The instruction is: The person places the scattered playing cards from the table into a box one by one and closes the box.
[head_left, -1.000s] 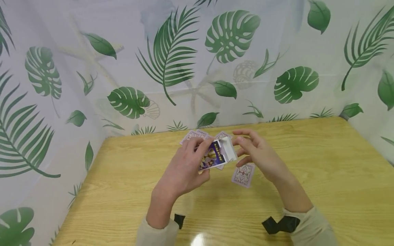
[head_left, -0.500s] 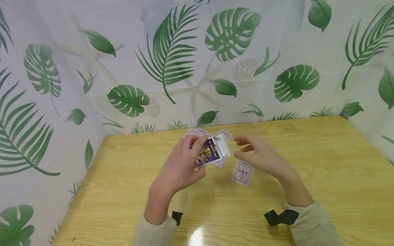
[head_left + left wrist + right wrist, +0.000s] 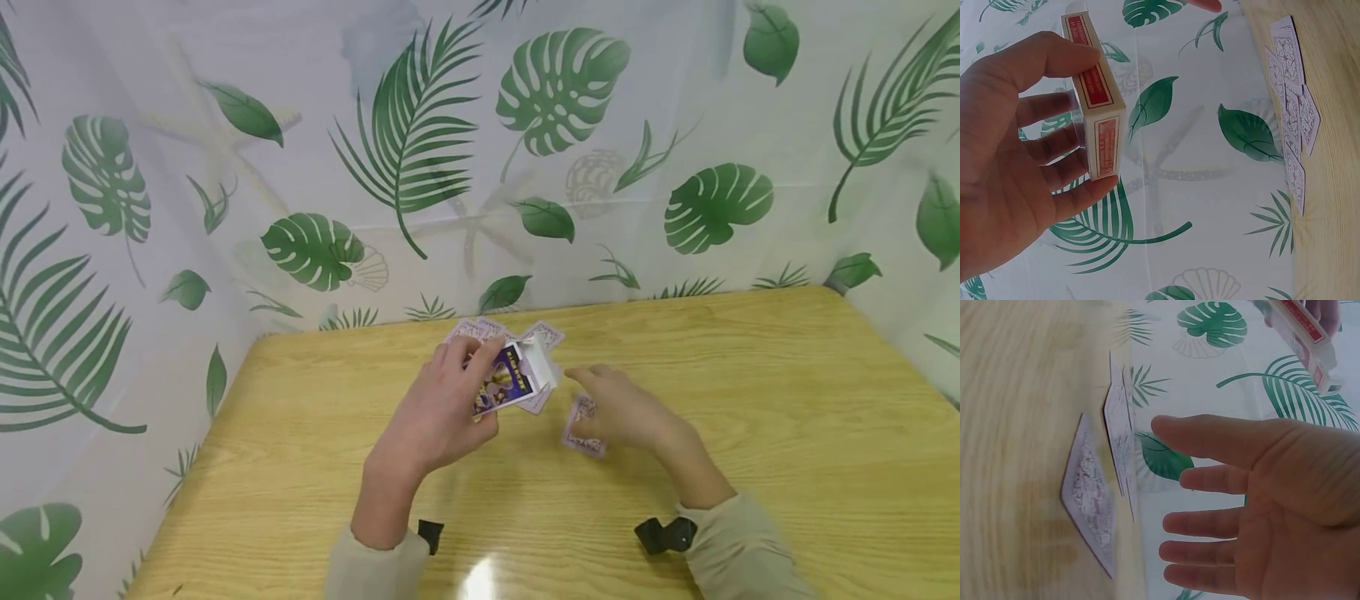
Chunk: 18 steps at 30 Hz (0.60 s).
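Note:
My left hand [image 3: 442, 408] grips a playing-card box [image 3: 502, 382] with a purple and yellow front, its white end flap [image 3: 540, 362] standing open toward the right. In the left wrist view the box's cream edge with red panels [image 3: 1094, 87] lies between thumb and fingers. My right hand [image 3: 630, 408] hovers above a single playing card [image 3: 581, 442] lying face down, covering part of it in the head view. Its fingers are extended and hold nothing, as the right wrist view shows the palm [image 3: 1297, 506] apart from the card [image 3: 1091, 494].
Several face-down cards [image 3: 1291, 106] lie overlapping at the table's back, partly behind the box in the head view. The wooden table [image 3: 787, 400] meets a leaf-print cloth [image 3: 450, 167] at its rear and sides. Black straps [image 3: 663, 536] are at both wrists.
My right hand has drawn back from the box's open end and come down over the single card. The left hand has shifted slightly left with the box.

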Tool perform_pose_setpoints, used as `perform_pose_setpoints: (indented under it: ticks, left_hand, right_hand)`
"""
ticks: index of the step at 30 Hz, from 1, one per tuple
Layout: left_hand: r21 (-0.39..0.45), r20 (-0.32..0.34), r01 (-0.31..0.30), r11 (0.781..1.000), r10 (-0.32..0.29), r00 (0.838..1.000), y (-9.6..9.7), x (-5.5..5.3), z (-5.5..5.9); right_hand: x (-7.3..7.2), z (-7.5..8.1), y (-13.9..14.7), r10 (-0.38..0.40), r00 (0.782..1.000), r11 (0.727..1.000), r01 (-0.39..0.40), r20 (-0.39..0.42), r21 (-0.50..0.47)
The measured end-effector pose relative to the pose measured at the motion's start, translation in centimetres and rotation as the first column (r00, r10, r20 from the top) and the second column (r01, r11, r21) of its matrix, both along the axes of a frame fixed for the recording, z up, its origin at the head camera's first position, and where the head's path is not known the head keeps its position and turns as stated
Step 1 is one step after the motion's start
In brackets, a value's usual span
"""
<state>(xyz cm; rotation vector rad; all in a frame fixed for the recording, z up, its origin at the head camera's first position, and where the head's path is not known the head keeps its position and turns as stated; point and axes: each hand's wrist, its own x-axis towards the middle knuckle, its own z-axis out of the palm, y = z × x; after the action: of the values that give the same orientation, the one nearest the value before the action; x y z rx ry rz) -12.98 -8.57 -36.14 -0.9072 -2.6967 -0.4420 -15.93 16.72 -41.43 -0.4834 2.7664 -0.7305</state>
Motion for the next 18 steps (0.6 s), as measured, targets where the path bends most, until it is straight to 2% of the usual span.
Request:
perform_pose_setpoints:
  ticks: [5, 12, 18]
  left_hand:
    - [-0.008, 0.023, -0.019, 1.0, 0.019, 1.0, -0.2, 0.2, -0.1]
    - [-0.014, 0.012, -0.007, 1.0, 0.008, 1.0, 0.0, 0.1, -0.2]
    - [-0.017, 0.01, -0.006, 1.0, 0.007, 1.0, 0.0, 0.1, -0.2]
  right_hand:
    - [0.0, -0.7, -0.1, 0.016, 1.0, 0.999, -0.016, -0.008, 0.029]
    - [-0.1, -1.6, 0.3, -0.009, 1.0, 0.999, 0.009, -0.006, 0.038]
    - [-0.3, -2.0, 0.5, 0.0, 1.0, 0.997, 0.002, -0.026, 0.077]
